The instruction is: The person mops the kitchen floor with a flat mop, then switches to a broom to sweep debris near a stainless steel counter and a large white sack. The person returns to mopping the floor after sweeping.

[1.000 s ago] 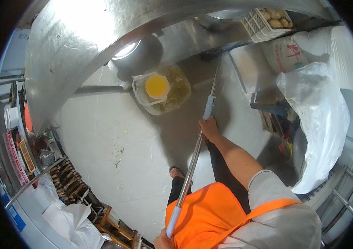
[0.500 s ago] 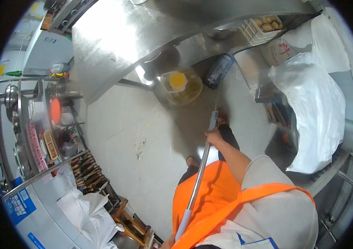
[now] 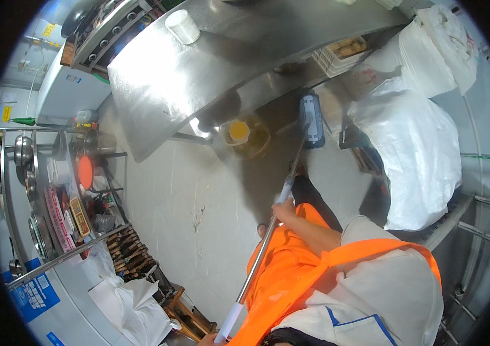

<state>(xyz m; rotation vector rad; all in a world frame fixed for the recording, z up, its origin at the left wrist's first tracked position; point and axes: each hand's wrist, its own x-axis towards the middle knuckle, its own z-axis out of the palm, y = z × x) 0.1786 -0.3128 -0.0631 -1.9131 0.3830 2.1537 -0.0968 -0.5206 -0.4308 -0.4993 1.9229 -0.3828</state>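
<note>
A flat mop with a long silver pole (image 3: pixel 259 256) runs slantwise across the front of my body. My right hand (image 3: pixel 283 211) is wrapped round the pole just below its grey upper sleeve. At the lower edge, my left hand (image 3: pixel 209 340) closes on the light grey end grip, mostly cut off by the picture's rim. The blue-grey mop head (image 3: pixel 312 120) lies on the floor beyond my feet, right of a big clear jug (image 3: pixel 250 141) with a yellow cap and yellowish liquid in it.
A steel table (image 3: pixel 158 86) stands ahead, with a potato crate (image 3: pixel 331 63) beneath its right end. White sacks (image 3: pixel 412 155) fill the right side. A loaded rack (image 3: pixel 54 262) stands left. Small scraps (image 3: pixel 198 219) lie on the tiled floor (image 3: pixel 164 196).
The mop head has slid right, farther from the jug, and turned more in line with my view. Both hands have shifted left with the pole, and my view has moved slightly.
</note>
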